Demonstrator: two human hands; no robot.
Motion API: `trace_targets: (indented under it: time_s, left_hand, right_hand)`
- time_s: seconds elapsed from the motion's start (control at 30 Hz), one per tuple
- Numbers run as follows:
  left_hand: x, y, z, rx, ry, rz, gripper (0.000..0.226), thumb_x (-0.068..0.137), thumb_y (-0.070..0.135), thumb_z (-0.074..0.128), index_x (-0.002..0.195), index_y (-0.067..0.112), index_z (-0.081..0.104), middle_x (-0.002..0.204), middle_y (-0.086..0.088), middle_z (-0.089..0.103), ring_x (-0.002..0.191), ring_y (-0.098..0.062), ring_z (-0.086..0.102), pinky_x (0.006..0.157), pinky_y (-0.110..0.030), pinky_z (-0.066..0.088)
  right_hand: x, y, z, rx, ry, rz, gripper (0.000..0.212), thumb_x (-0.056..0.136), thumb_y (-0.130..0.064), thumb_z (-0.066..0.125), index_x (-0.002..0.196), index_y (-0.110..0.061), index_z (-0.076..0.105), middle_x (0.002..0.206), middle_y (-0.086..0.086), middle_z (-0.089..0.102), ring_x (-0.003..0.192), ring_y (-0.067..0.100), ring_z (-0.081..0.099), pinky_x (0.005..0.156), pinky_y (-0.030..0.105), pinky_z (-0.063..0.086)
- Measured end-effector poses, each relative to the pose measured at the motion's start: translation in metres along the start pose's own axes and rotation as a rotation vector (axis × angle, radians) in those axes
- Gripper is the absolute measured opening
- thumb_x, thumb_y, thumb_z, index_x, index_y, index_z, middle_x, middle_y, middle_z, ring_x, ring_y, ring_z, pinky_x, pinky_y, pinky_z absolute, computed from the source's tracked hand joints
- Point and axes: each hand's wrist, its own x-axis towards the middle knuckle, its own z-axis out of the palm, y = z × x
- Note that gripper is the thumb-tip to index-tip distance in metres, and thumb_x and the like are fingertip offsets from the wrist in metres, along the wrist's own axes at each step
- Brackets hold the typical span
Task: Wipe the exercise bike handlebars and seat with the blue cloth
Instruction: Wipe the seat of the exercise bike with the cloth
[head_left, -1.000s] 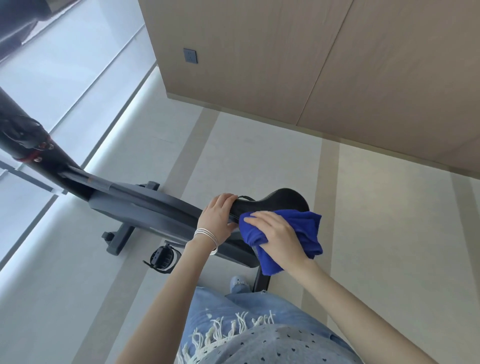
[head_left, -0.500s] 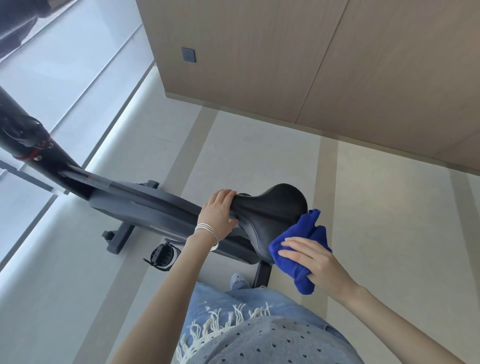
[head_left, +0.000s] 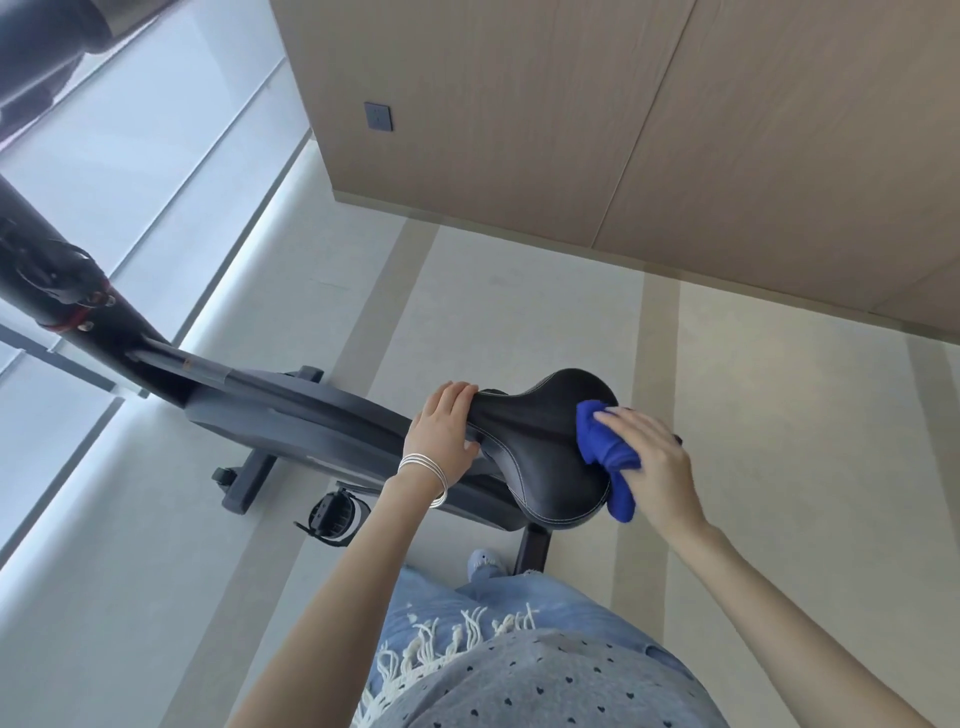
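The black bike seat (head_left: 540, 441) sits in the middle of the view, atop the dark grey bike frame (head_left: 291, 410). My left hand (head_left: 444, 431) grips the seat's narrow nose, silver bangles on the wrist. My right hand (head_left: 652, 462) presses the bunched blue cloth (head_left: 605, 452) against the wide rear right edge of the seat; part of the cloth hangs below the seat's rim. The handlebars lie out of view beyond the black stem (head_left: 57, 291) at the left edge.
A pedal with a strap (head_left: 332, 517) hangs under the frame, and a base foot (head_left: 247, 480) rests on the pale floor. A wood-panelled wall (head_left: 597, 119) with a grey socket (head_left: 378, 116) stands behind. A window runs along the left. My shoe (head_left: 483, 564) is beside the seat post.
My right hand swept the cloth from the seat's top down off its right side, then back up against the rear right edge. The left hand kept its hold on the nose.
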Motion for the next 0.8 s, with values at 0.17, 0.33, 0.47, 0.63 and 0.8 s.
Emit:
trace_targets:
  time_s: [0.17,0.33,0.47,0.63,0.8]
  left_hand:
    - [0.001,-0.003,0.003,0.017,0.004,0.008,0.071,0.083,0.019,0.062,0.144,0.016,0.026,0.150,-0.001,0.028,0.141,-0.021,0.020,0.112,-0.037,0.031]
    - [0.000,-0.003,0.007,0.022,0.025,0.002,0.072,0.080,0.015,0.063,0.143,0.016,0.028,0.149,-0.001,0.031,0.140,-0.022,0.023,0.112,-0.038,0.032]
    - [0.001,-0.004,0.004,0.029,0.012,0.010,0.070,0.082,0.015,0.060,0.143,0.018,0.026,0.149,0.000,0.030,0.141,-0.021,0.021,0.112,-0.037,0.032]
    - [0.002,0.000,0.000,0.036,-0.038,-0.004,0.074,0.082,0.017,0.060,0.145,0.016,0.021,0.151,-0.001,0.025,0.143,-0.022,0.016,0.113,-0.039,0.031]
    - [0.001,0.004,0.000,0.039,-0.044,-0.024,0.074,0.082,0.018,0.059,0.145,0.015,0.020,0.152,-0.001,0.024,0.143,-0.023,0.014,0.111,-0.041,0.033]
  right_hand:
    - [-0.028,-0.030,0.019,-0.072,-0.064,-0.301,0.049,0.064,0.015,0.071,0.107,-0.009,0.070,0.110,0.005,0.068,0.105,0.018,0.053,0.087,0.032,0.047]
    - [-0.052,-0.038,0.032,-0.103,-0.229,-0.581,0.024,0.080,-0.004,0.068,0.100,-0.017,0.072,0.106,-0.003,0.071,0.097,0.016,0.060,0.074,0.029,0.051]
    - [-0.053,-0.025,0.027,-0.156,-0.213,-0.635,0.022,0.091,-0.011,0.055,0.102,-0.020,0.071,0.107,-0.006,0.070,0.097,0.014,0.060,0.072,0.024,0.048]
    - [-0.053,-0.006,0.006,-0.171,-0.166,-0.574,0.025,0.085,-0.004,0.059,0.104,-0.015,0.070,0.110,-0.002,0.069,0.096,0.016,0.057,0.071,0.029,0.048]
    - [-0.034,0.015,-0.013,-0.083,0.033,-0.084,0.046,0.066,0.014,0.069,0.107,-0.005,0.069,0.106,0.012,0.068,0.094,0.029,0.058,0.088,0.021,0.041]
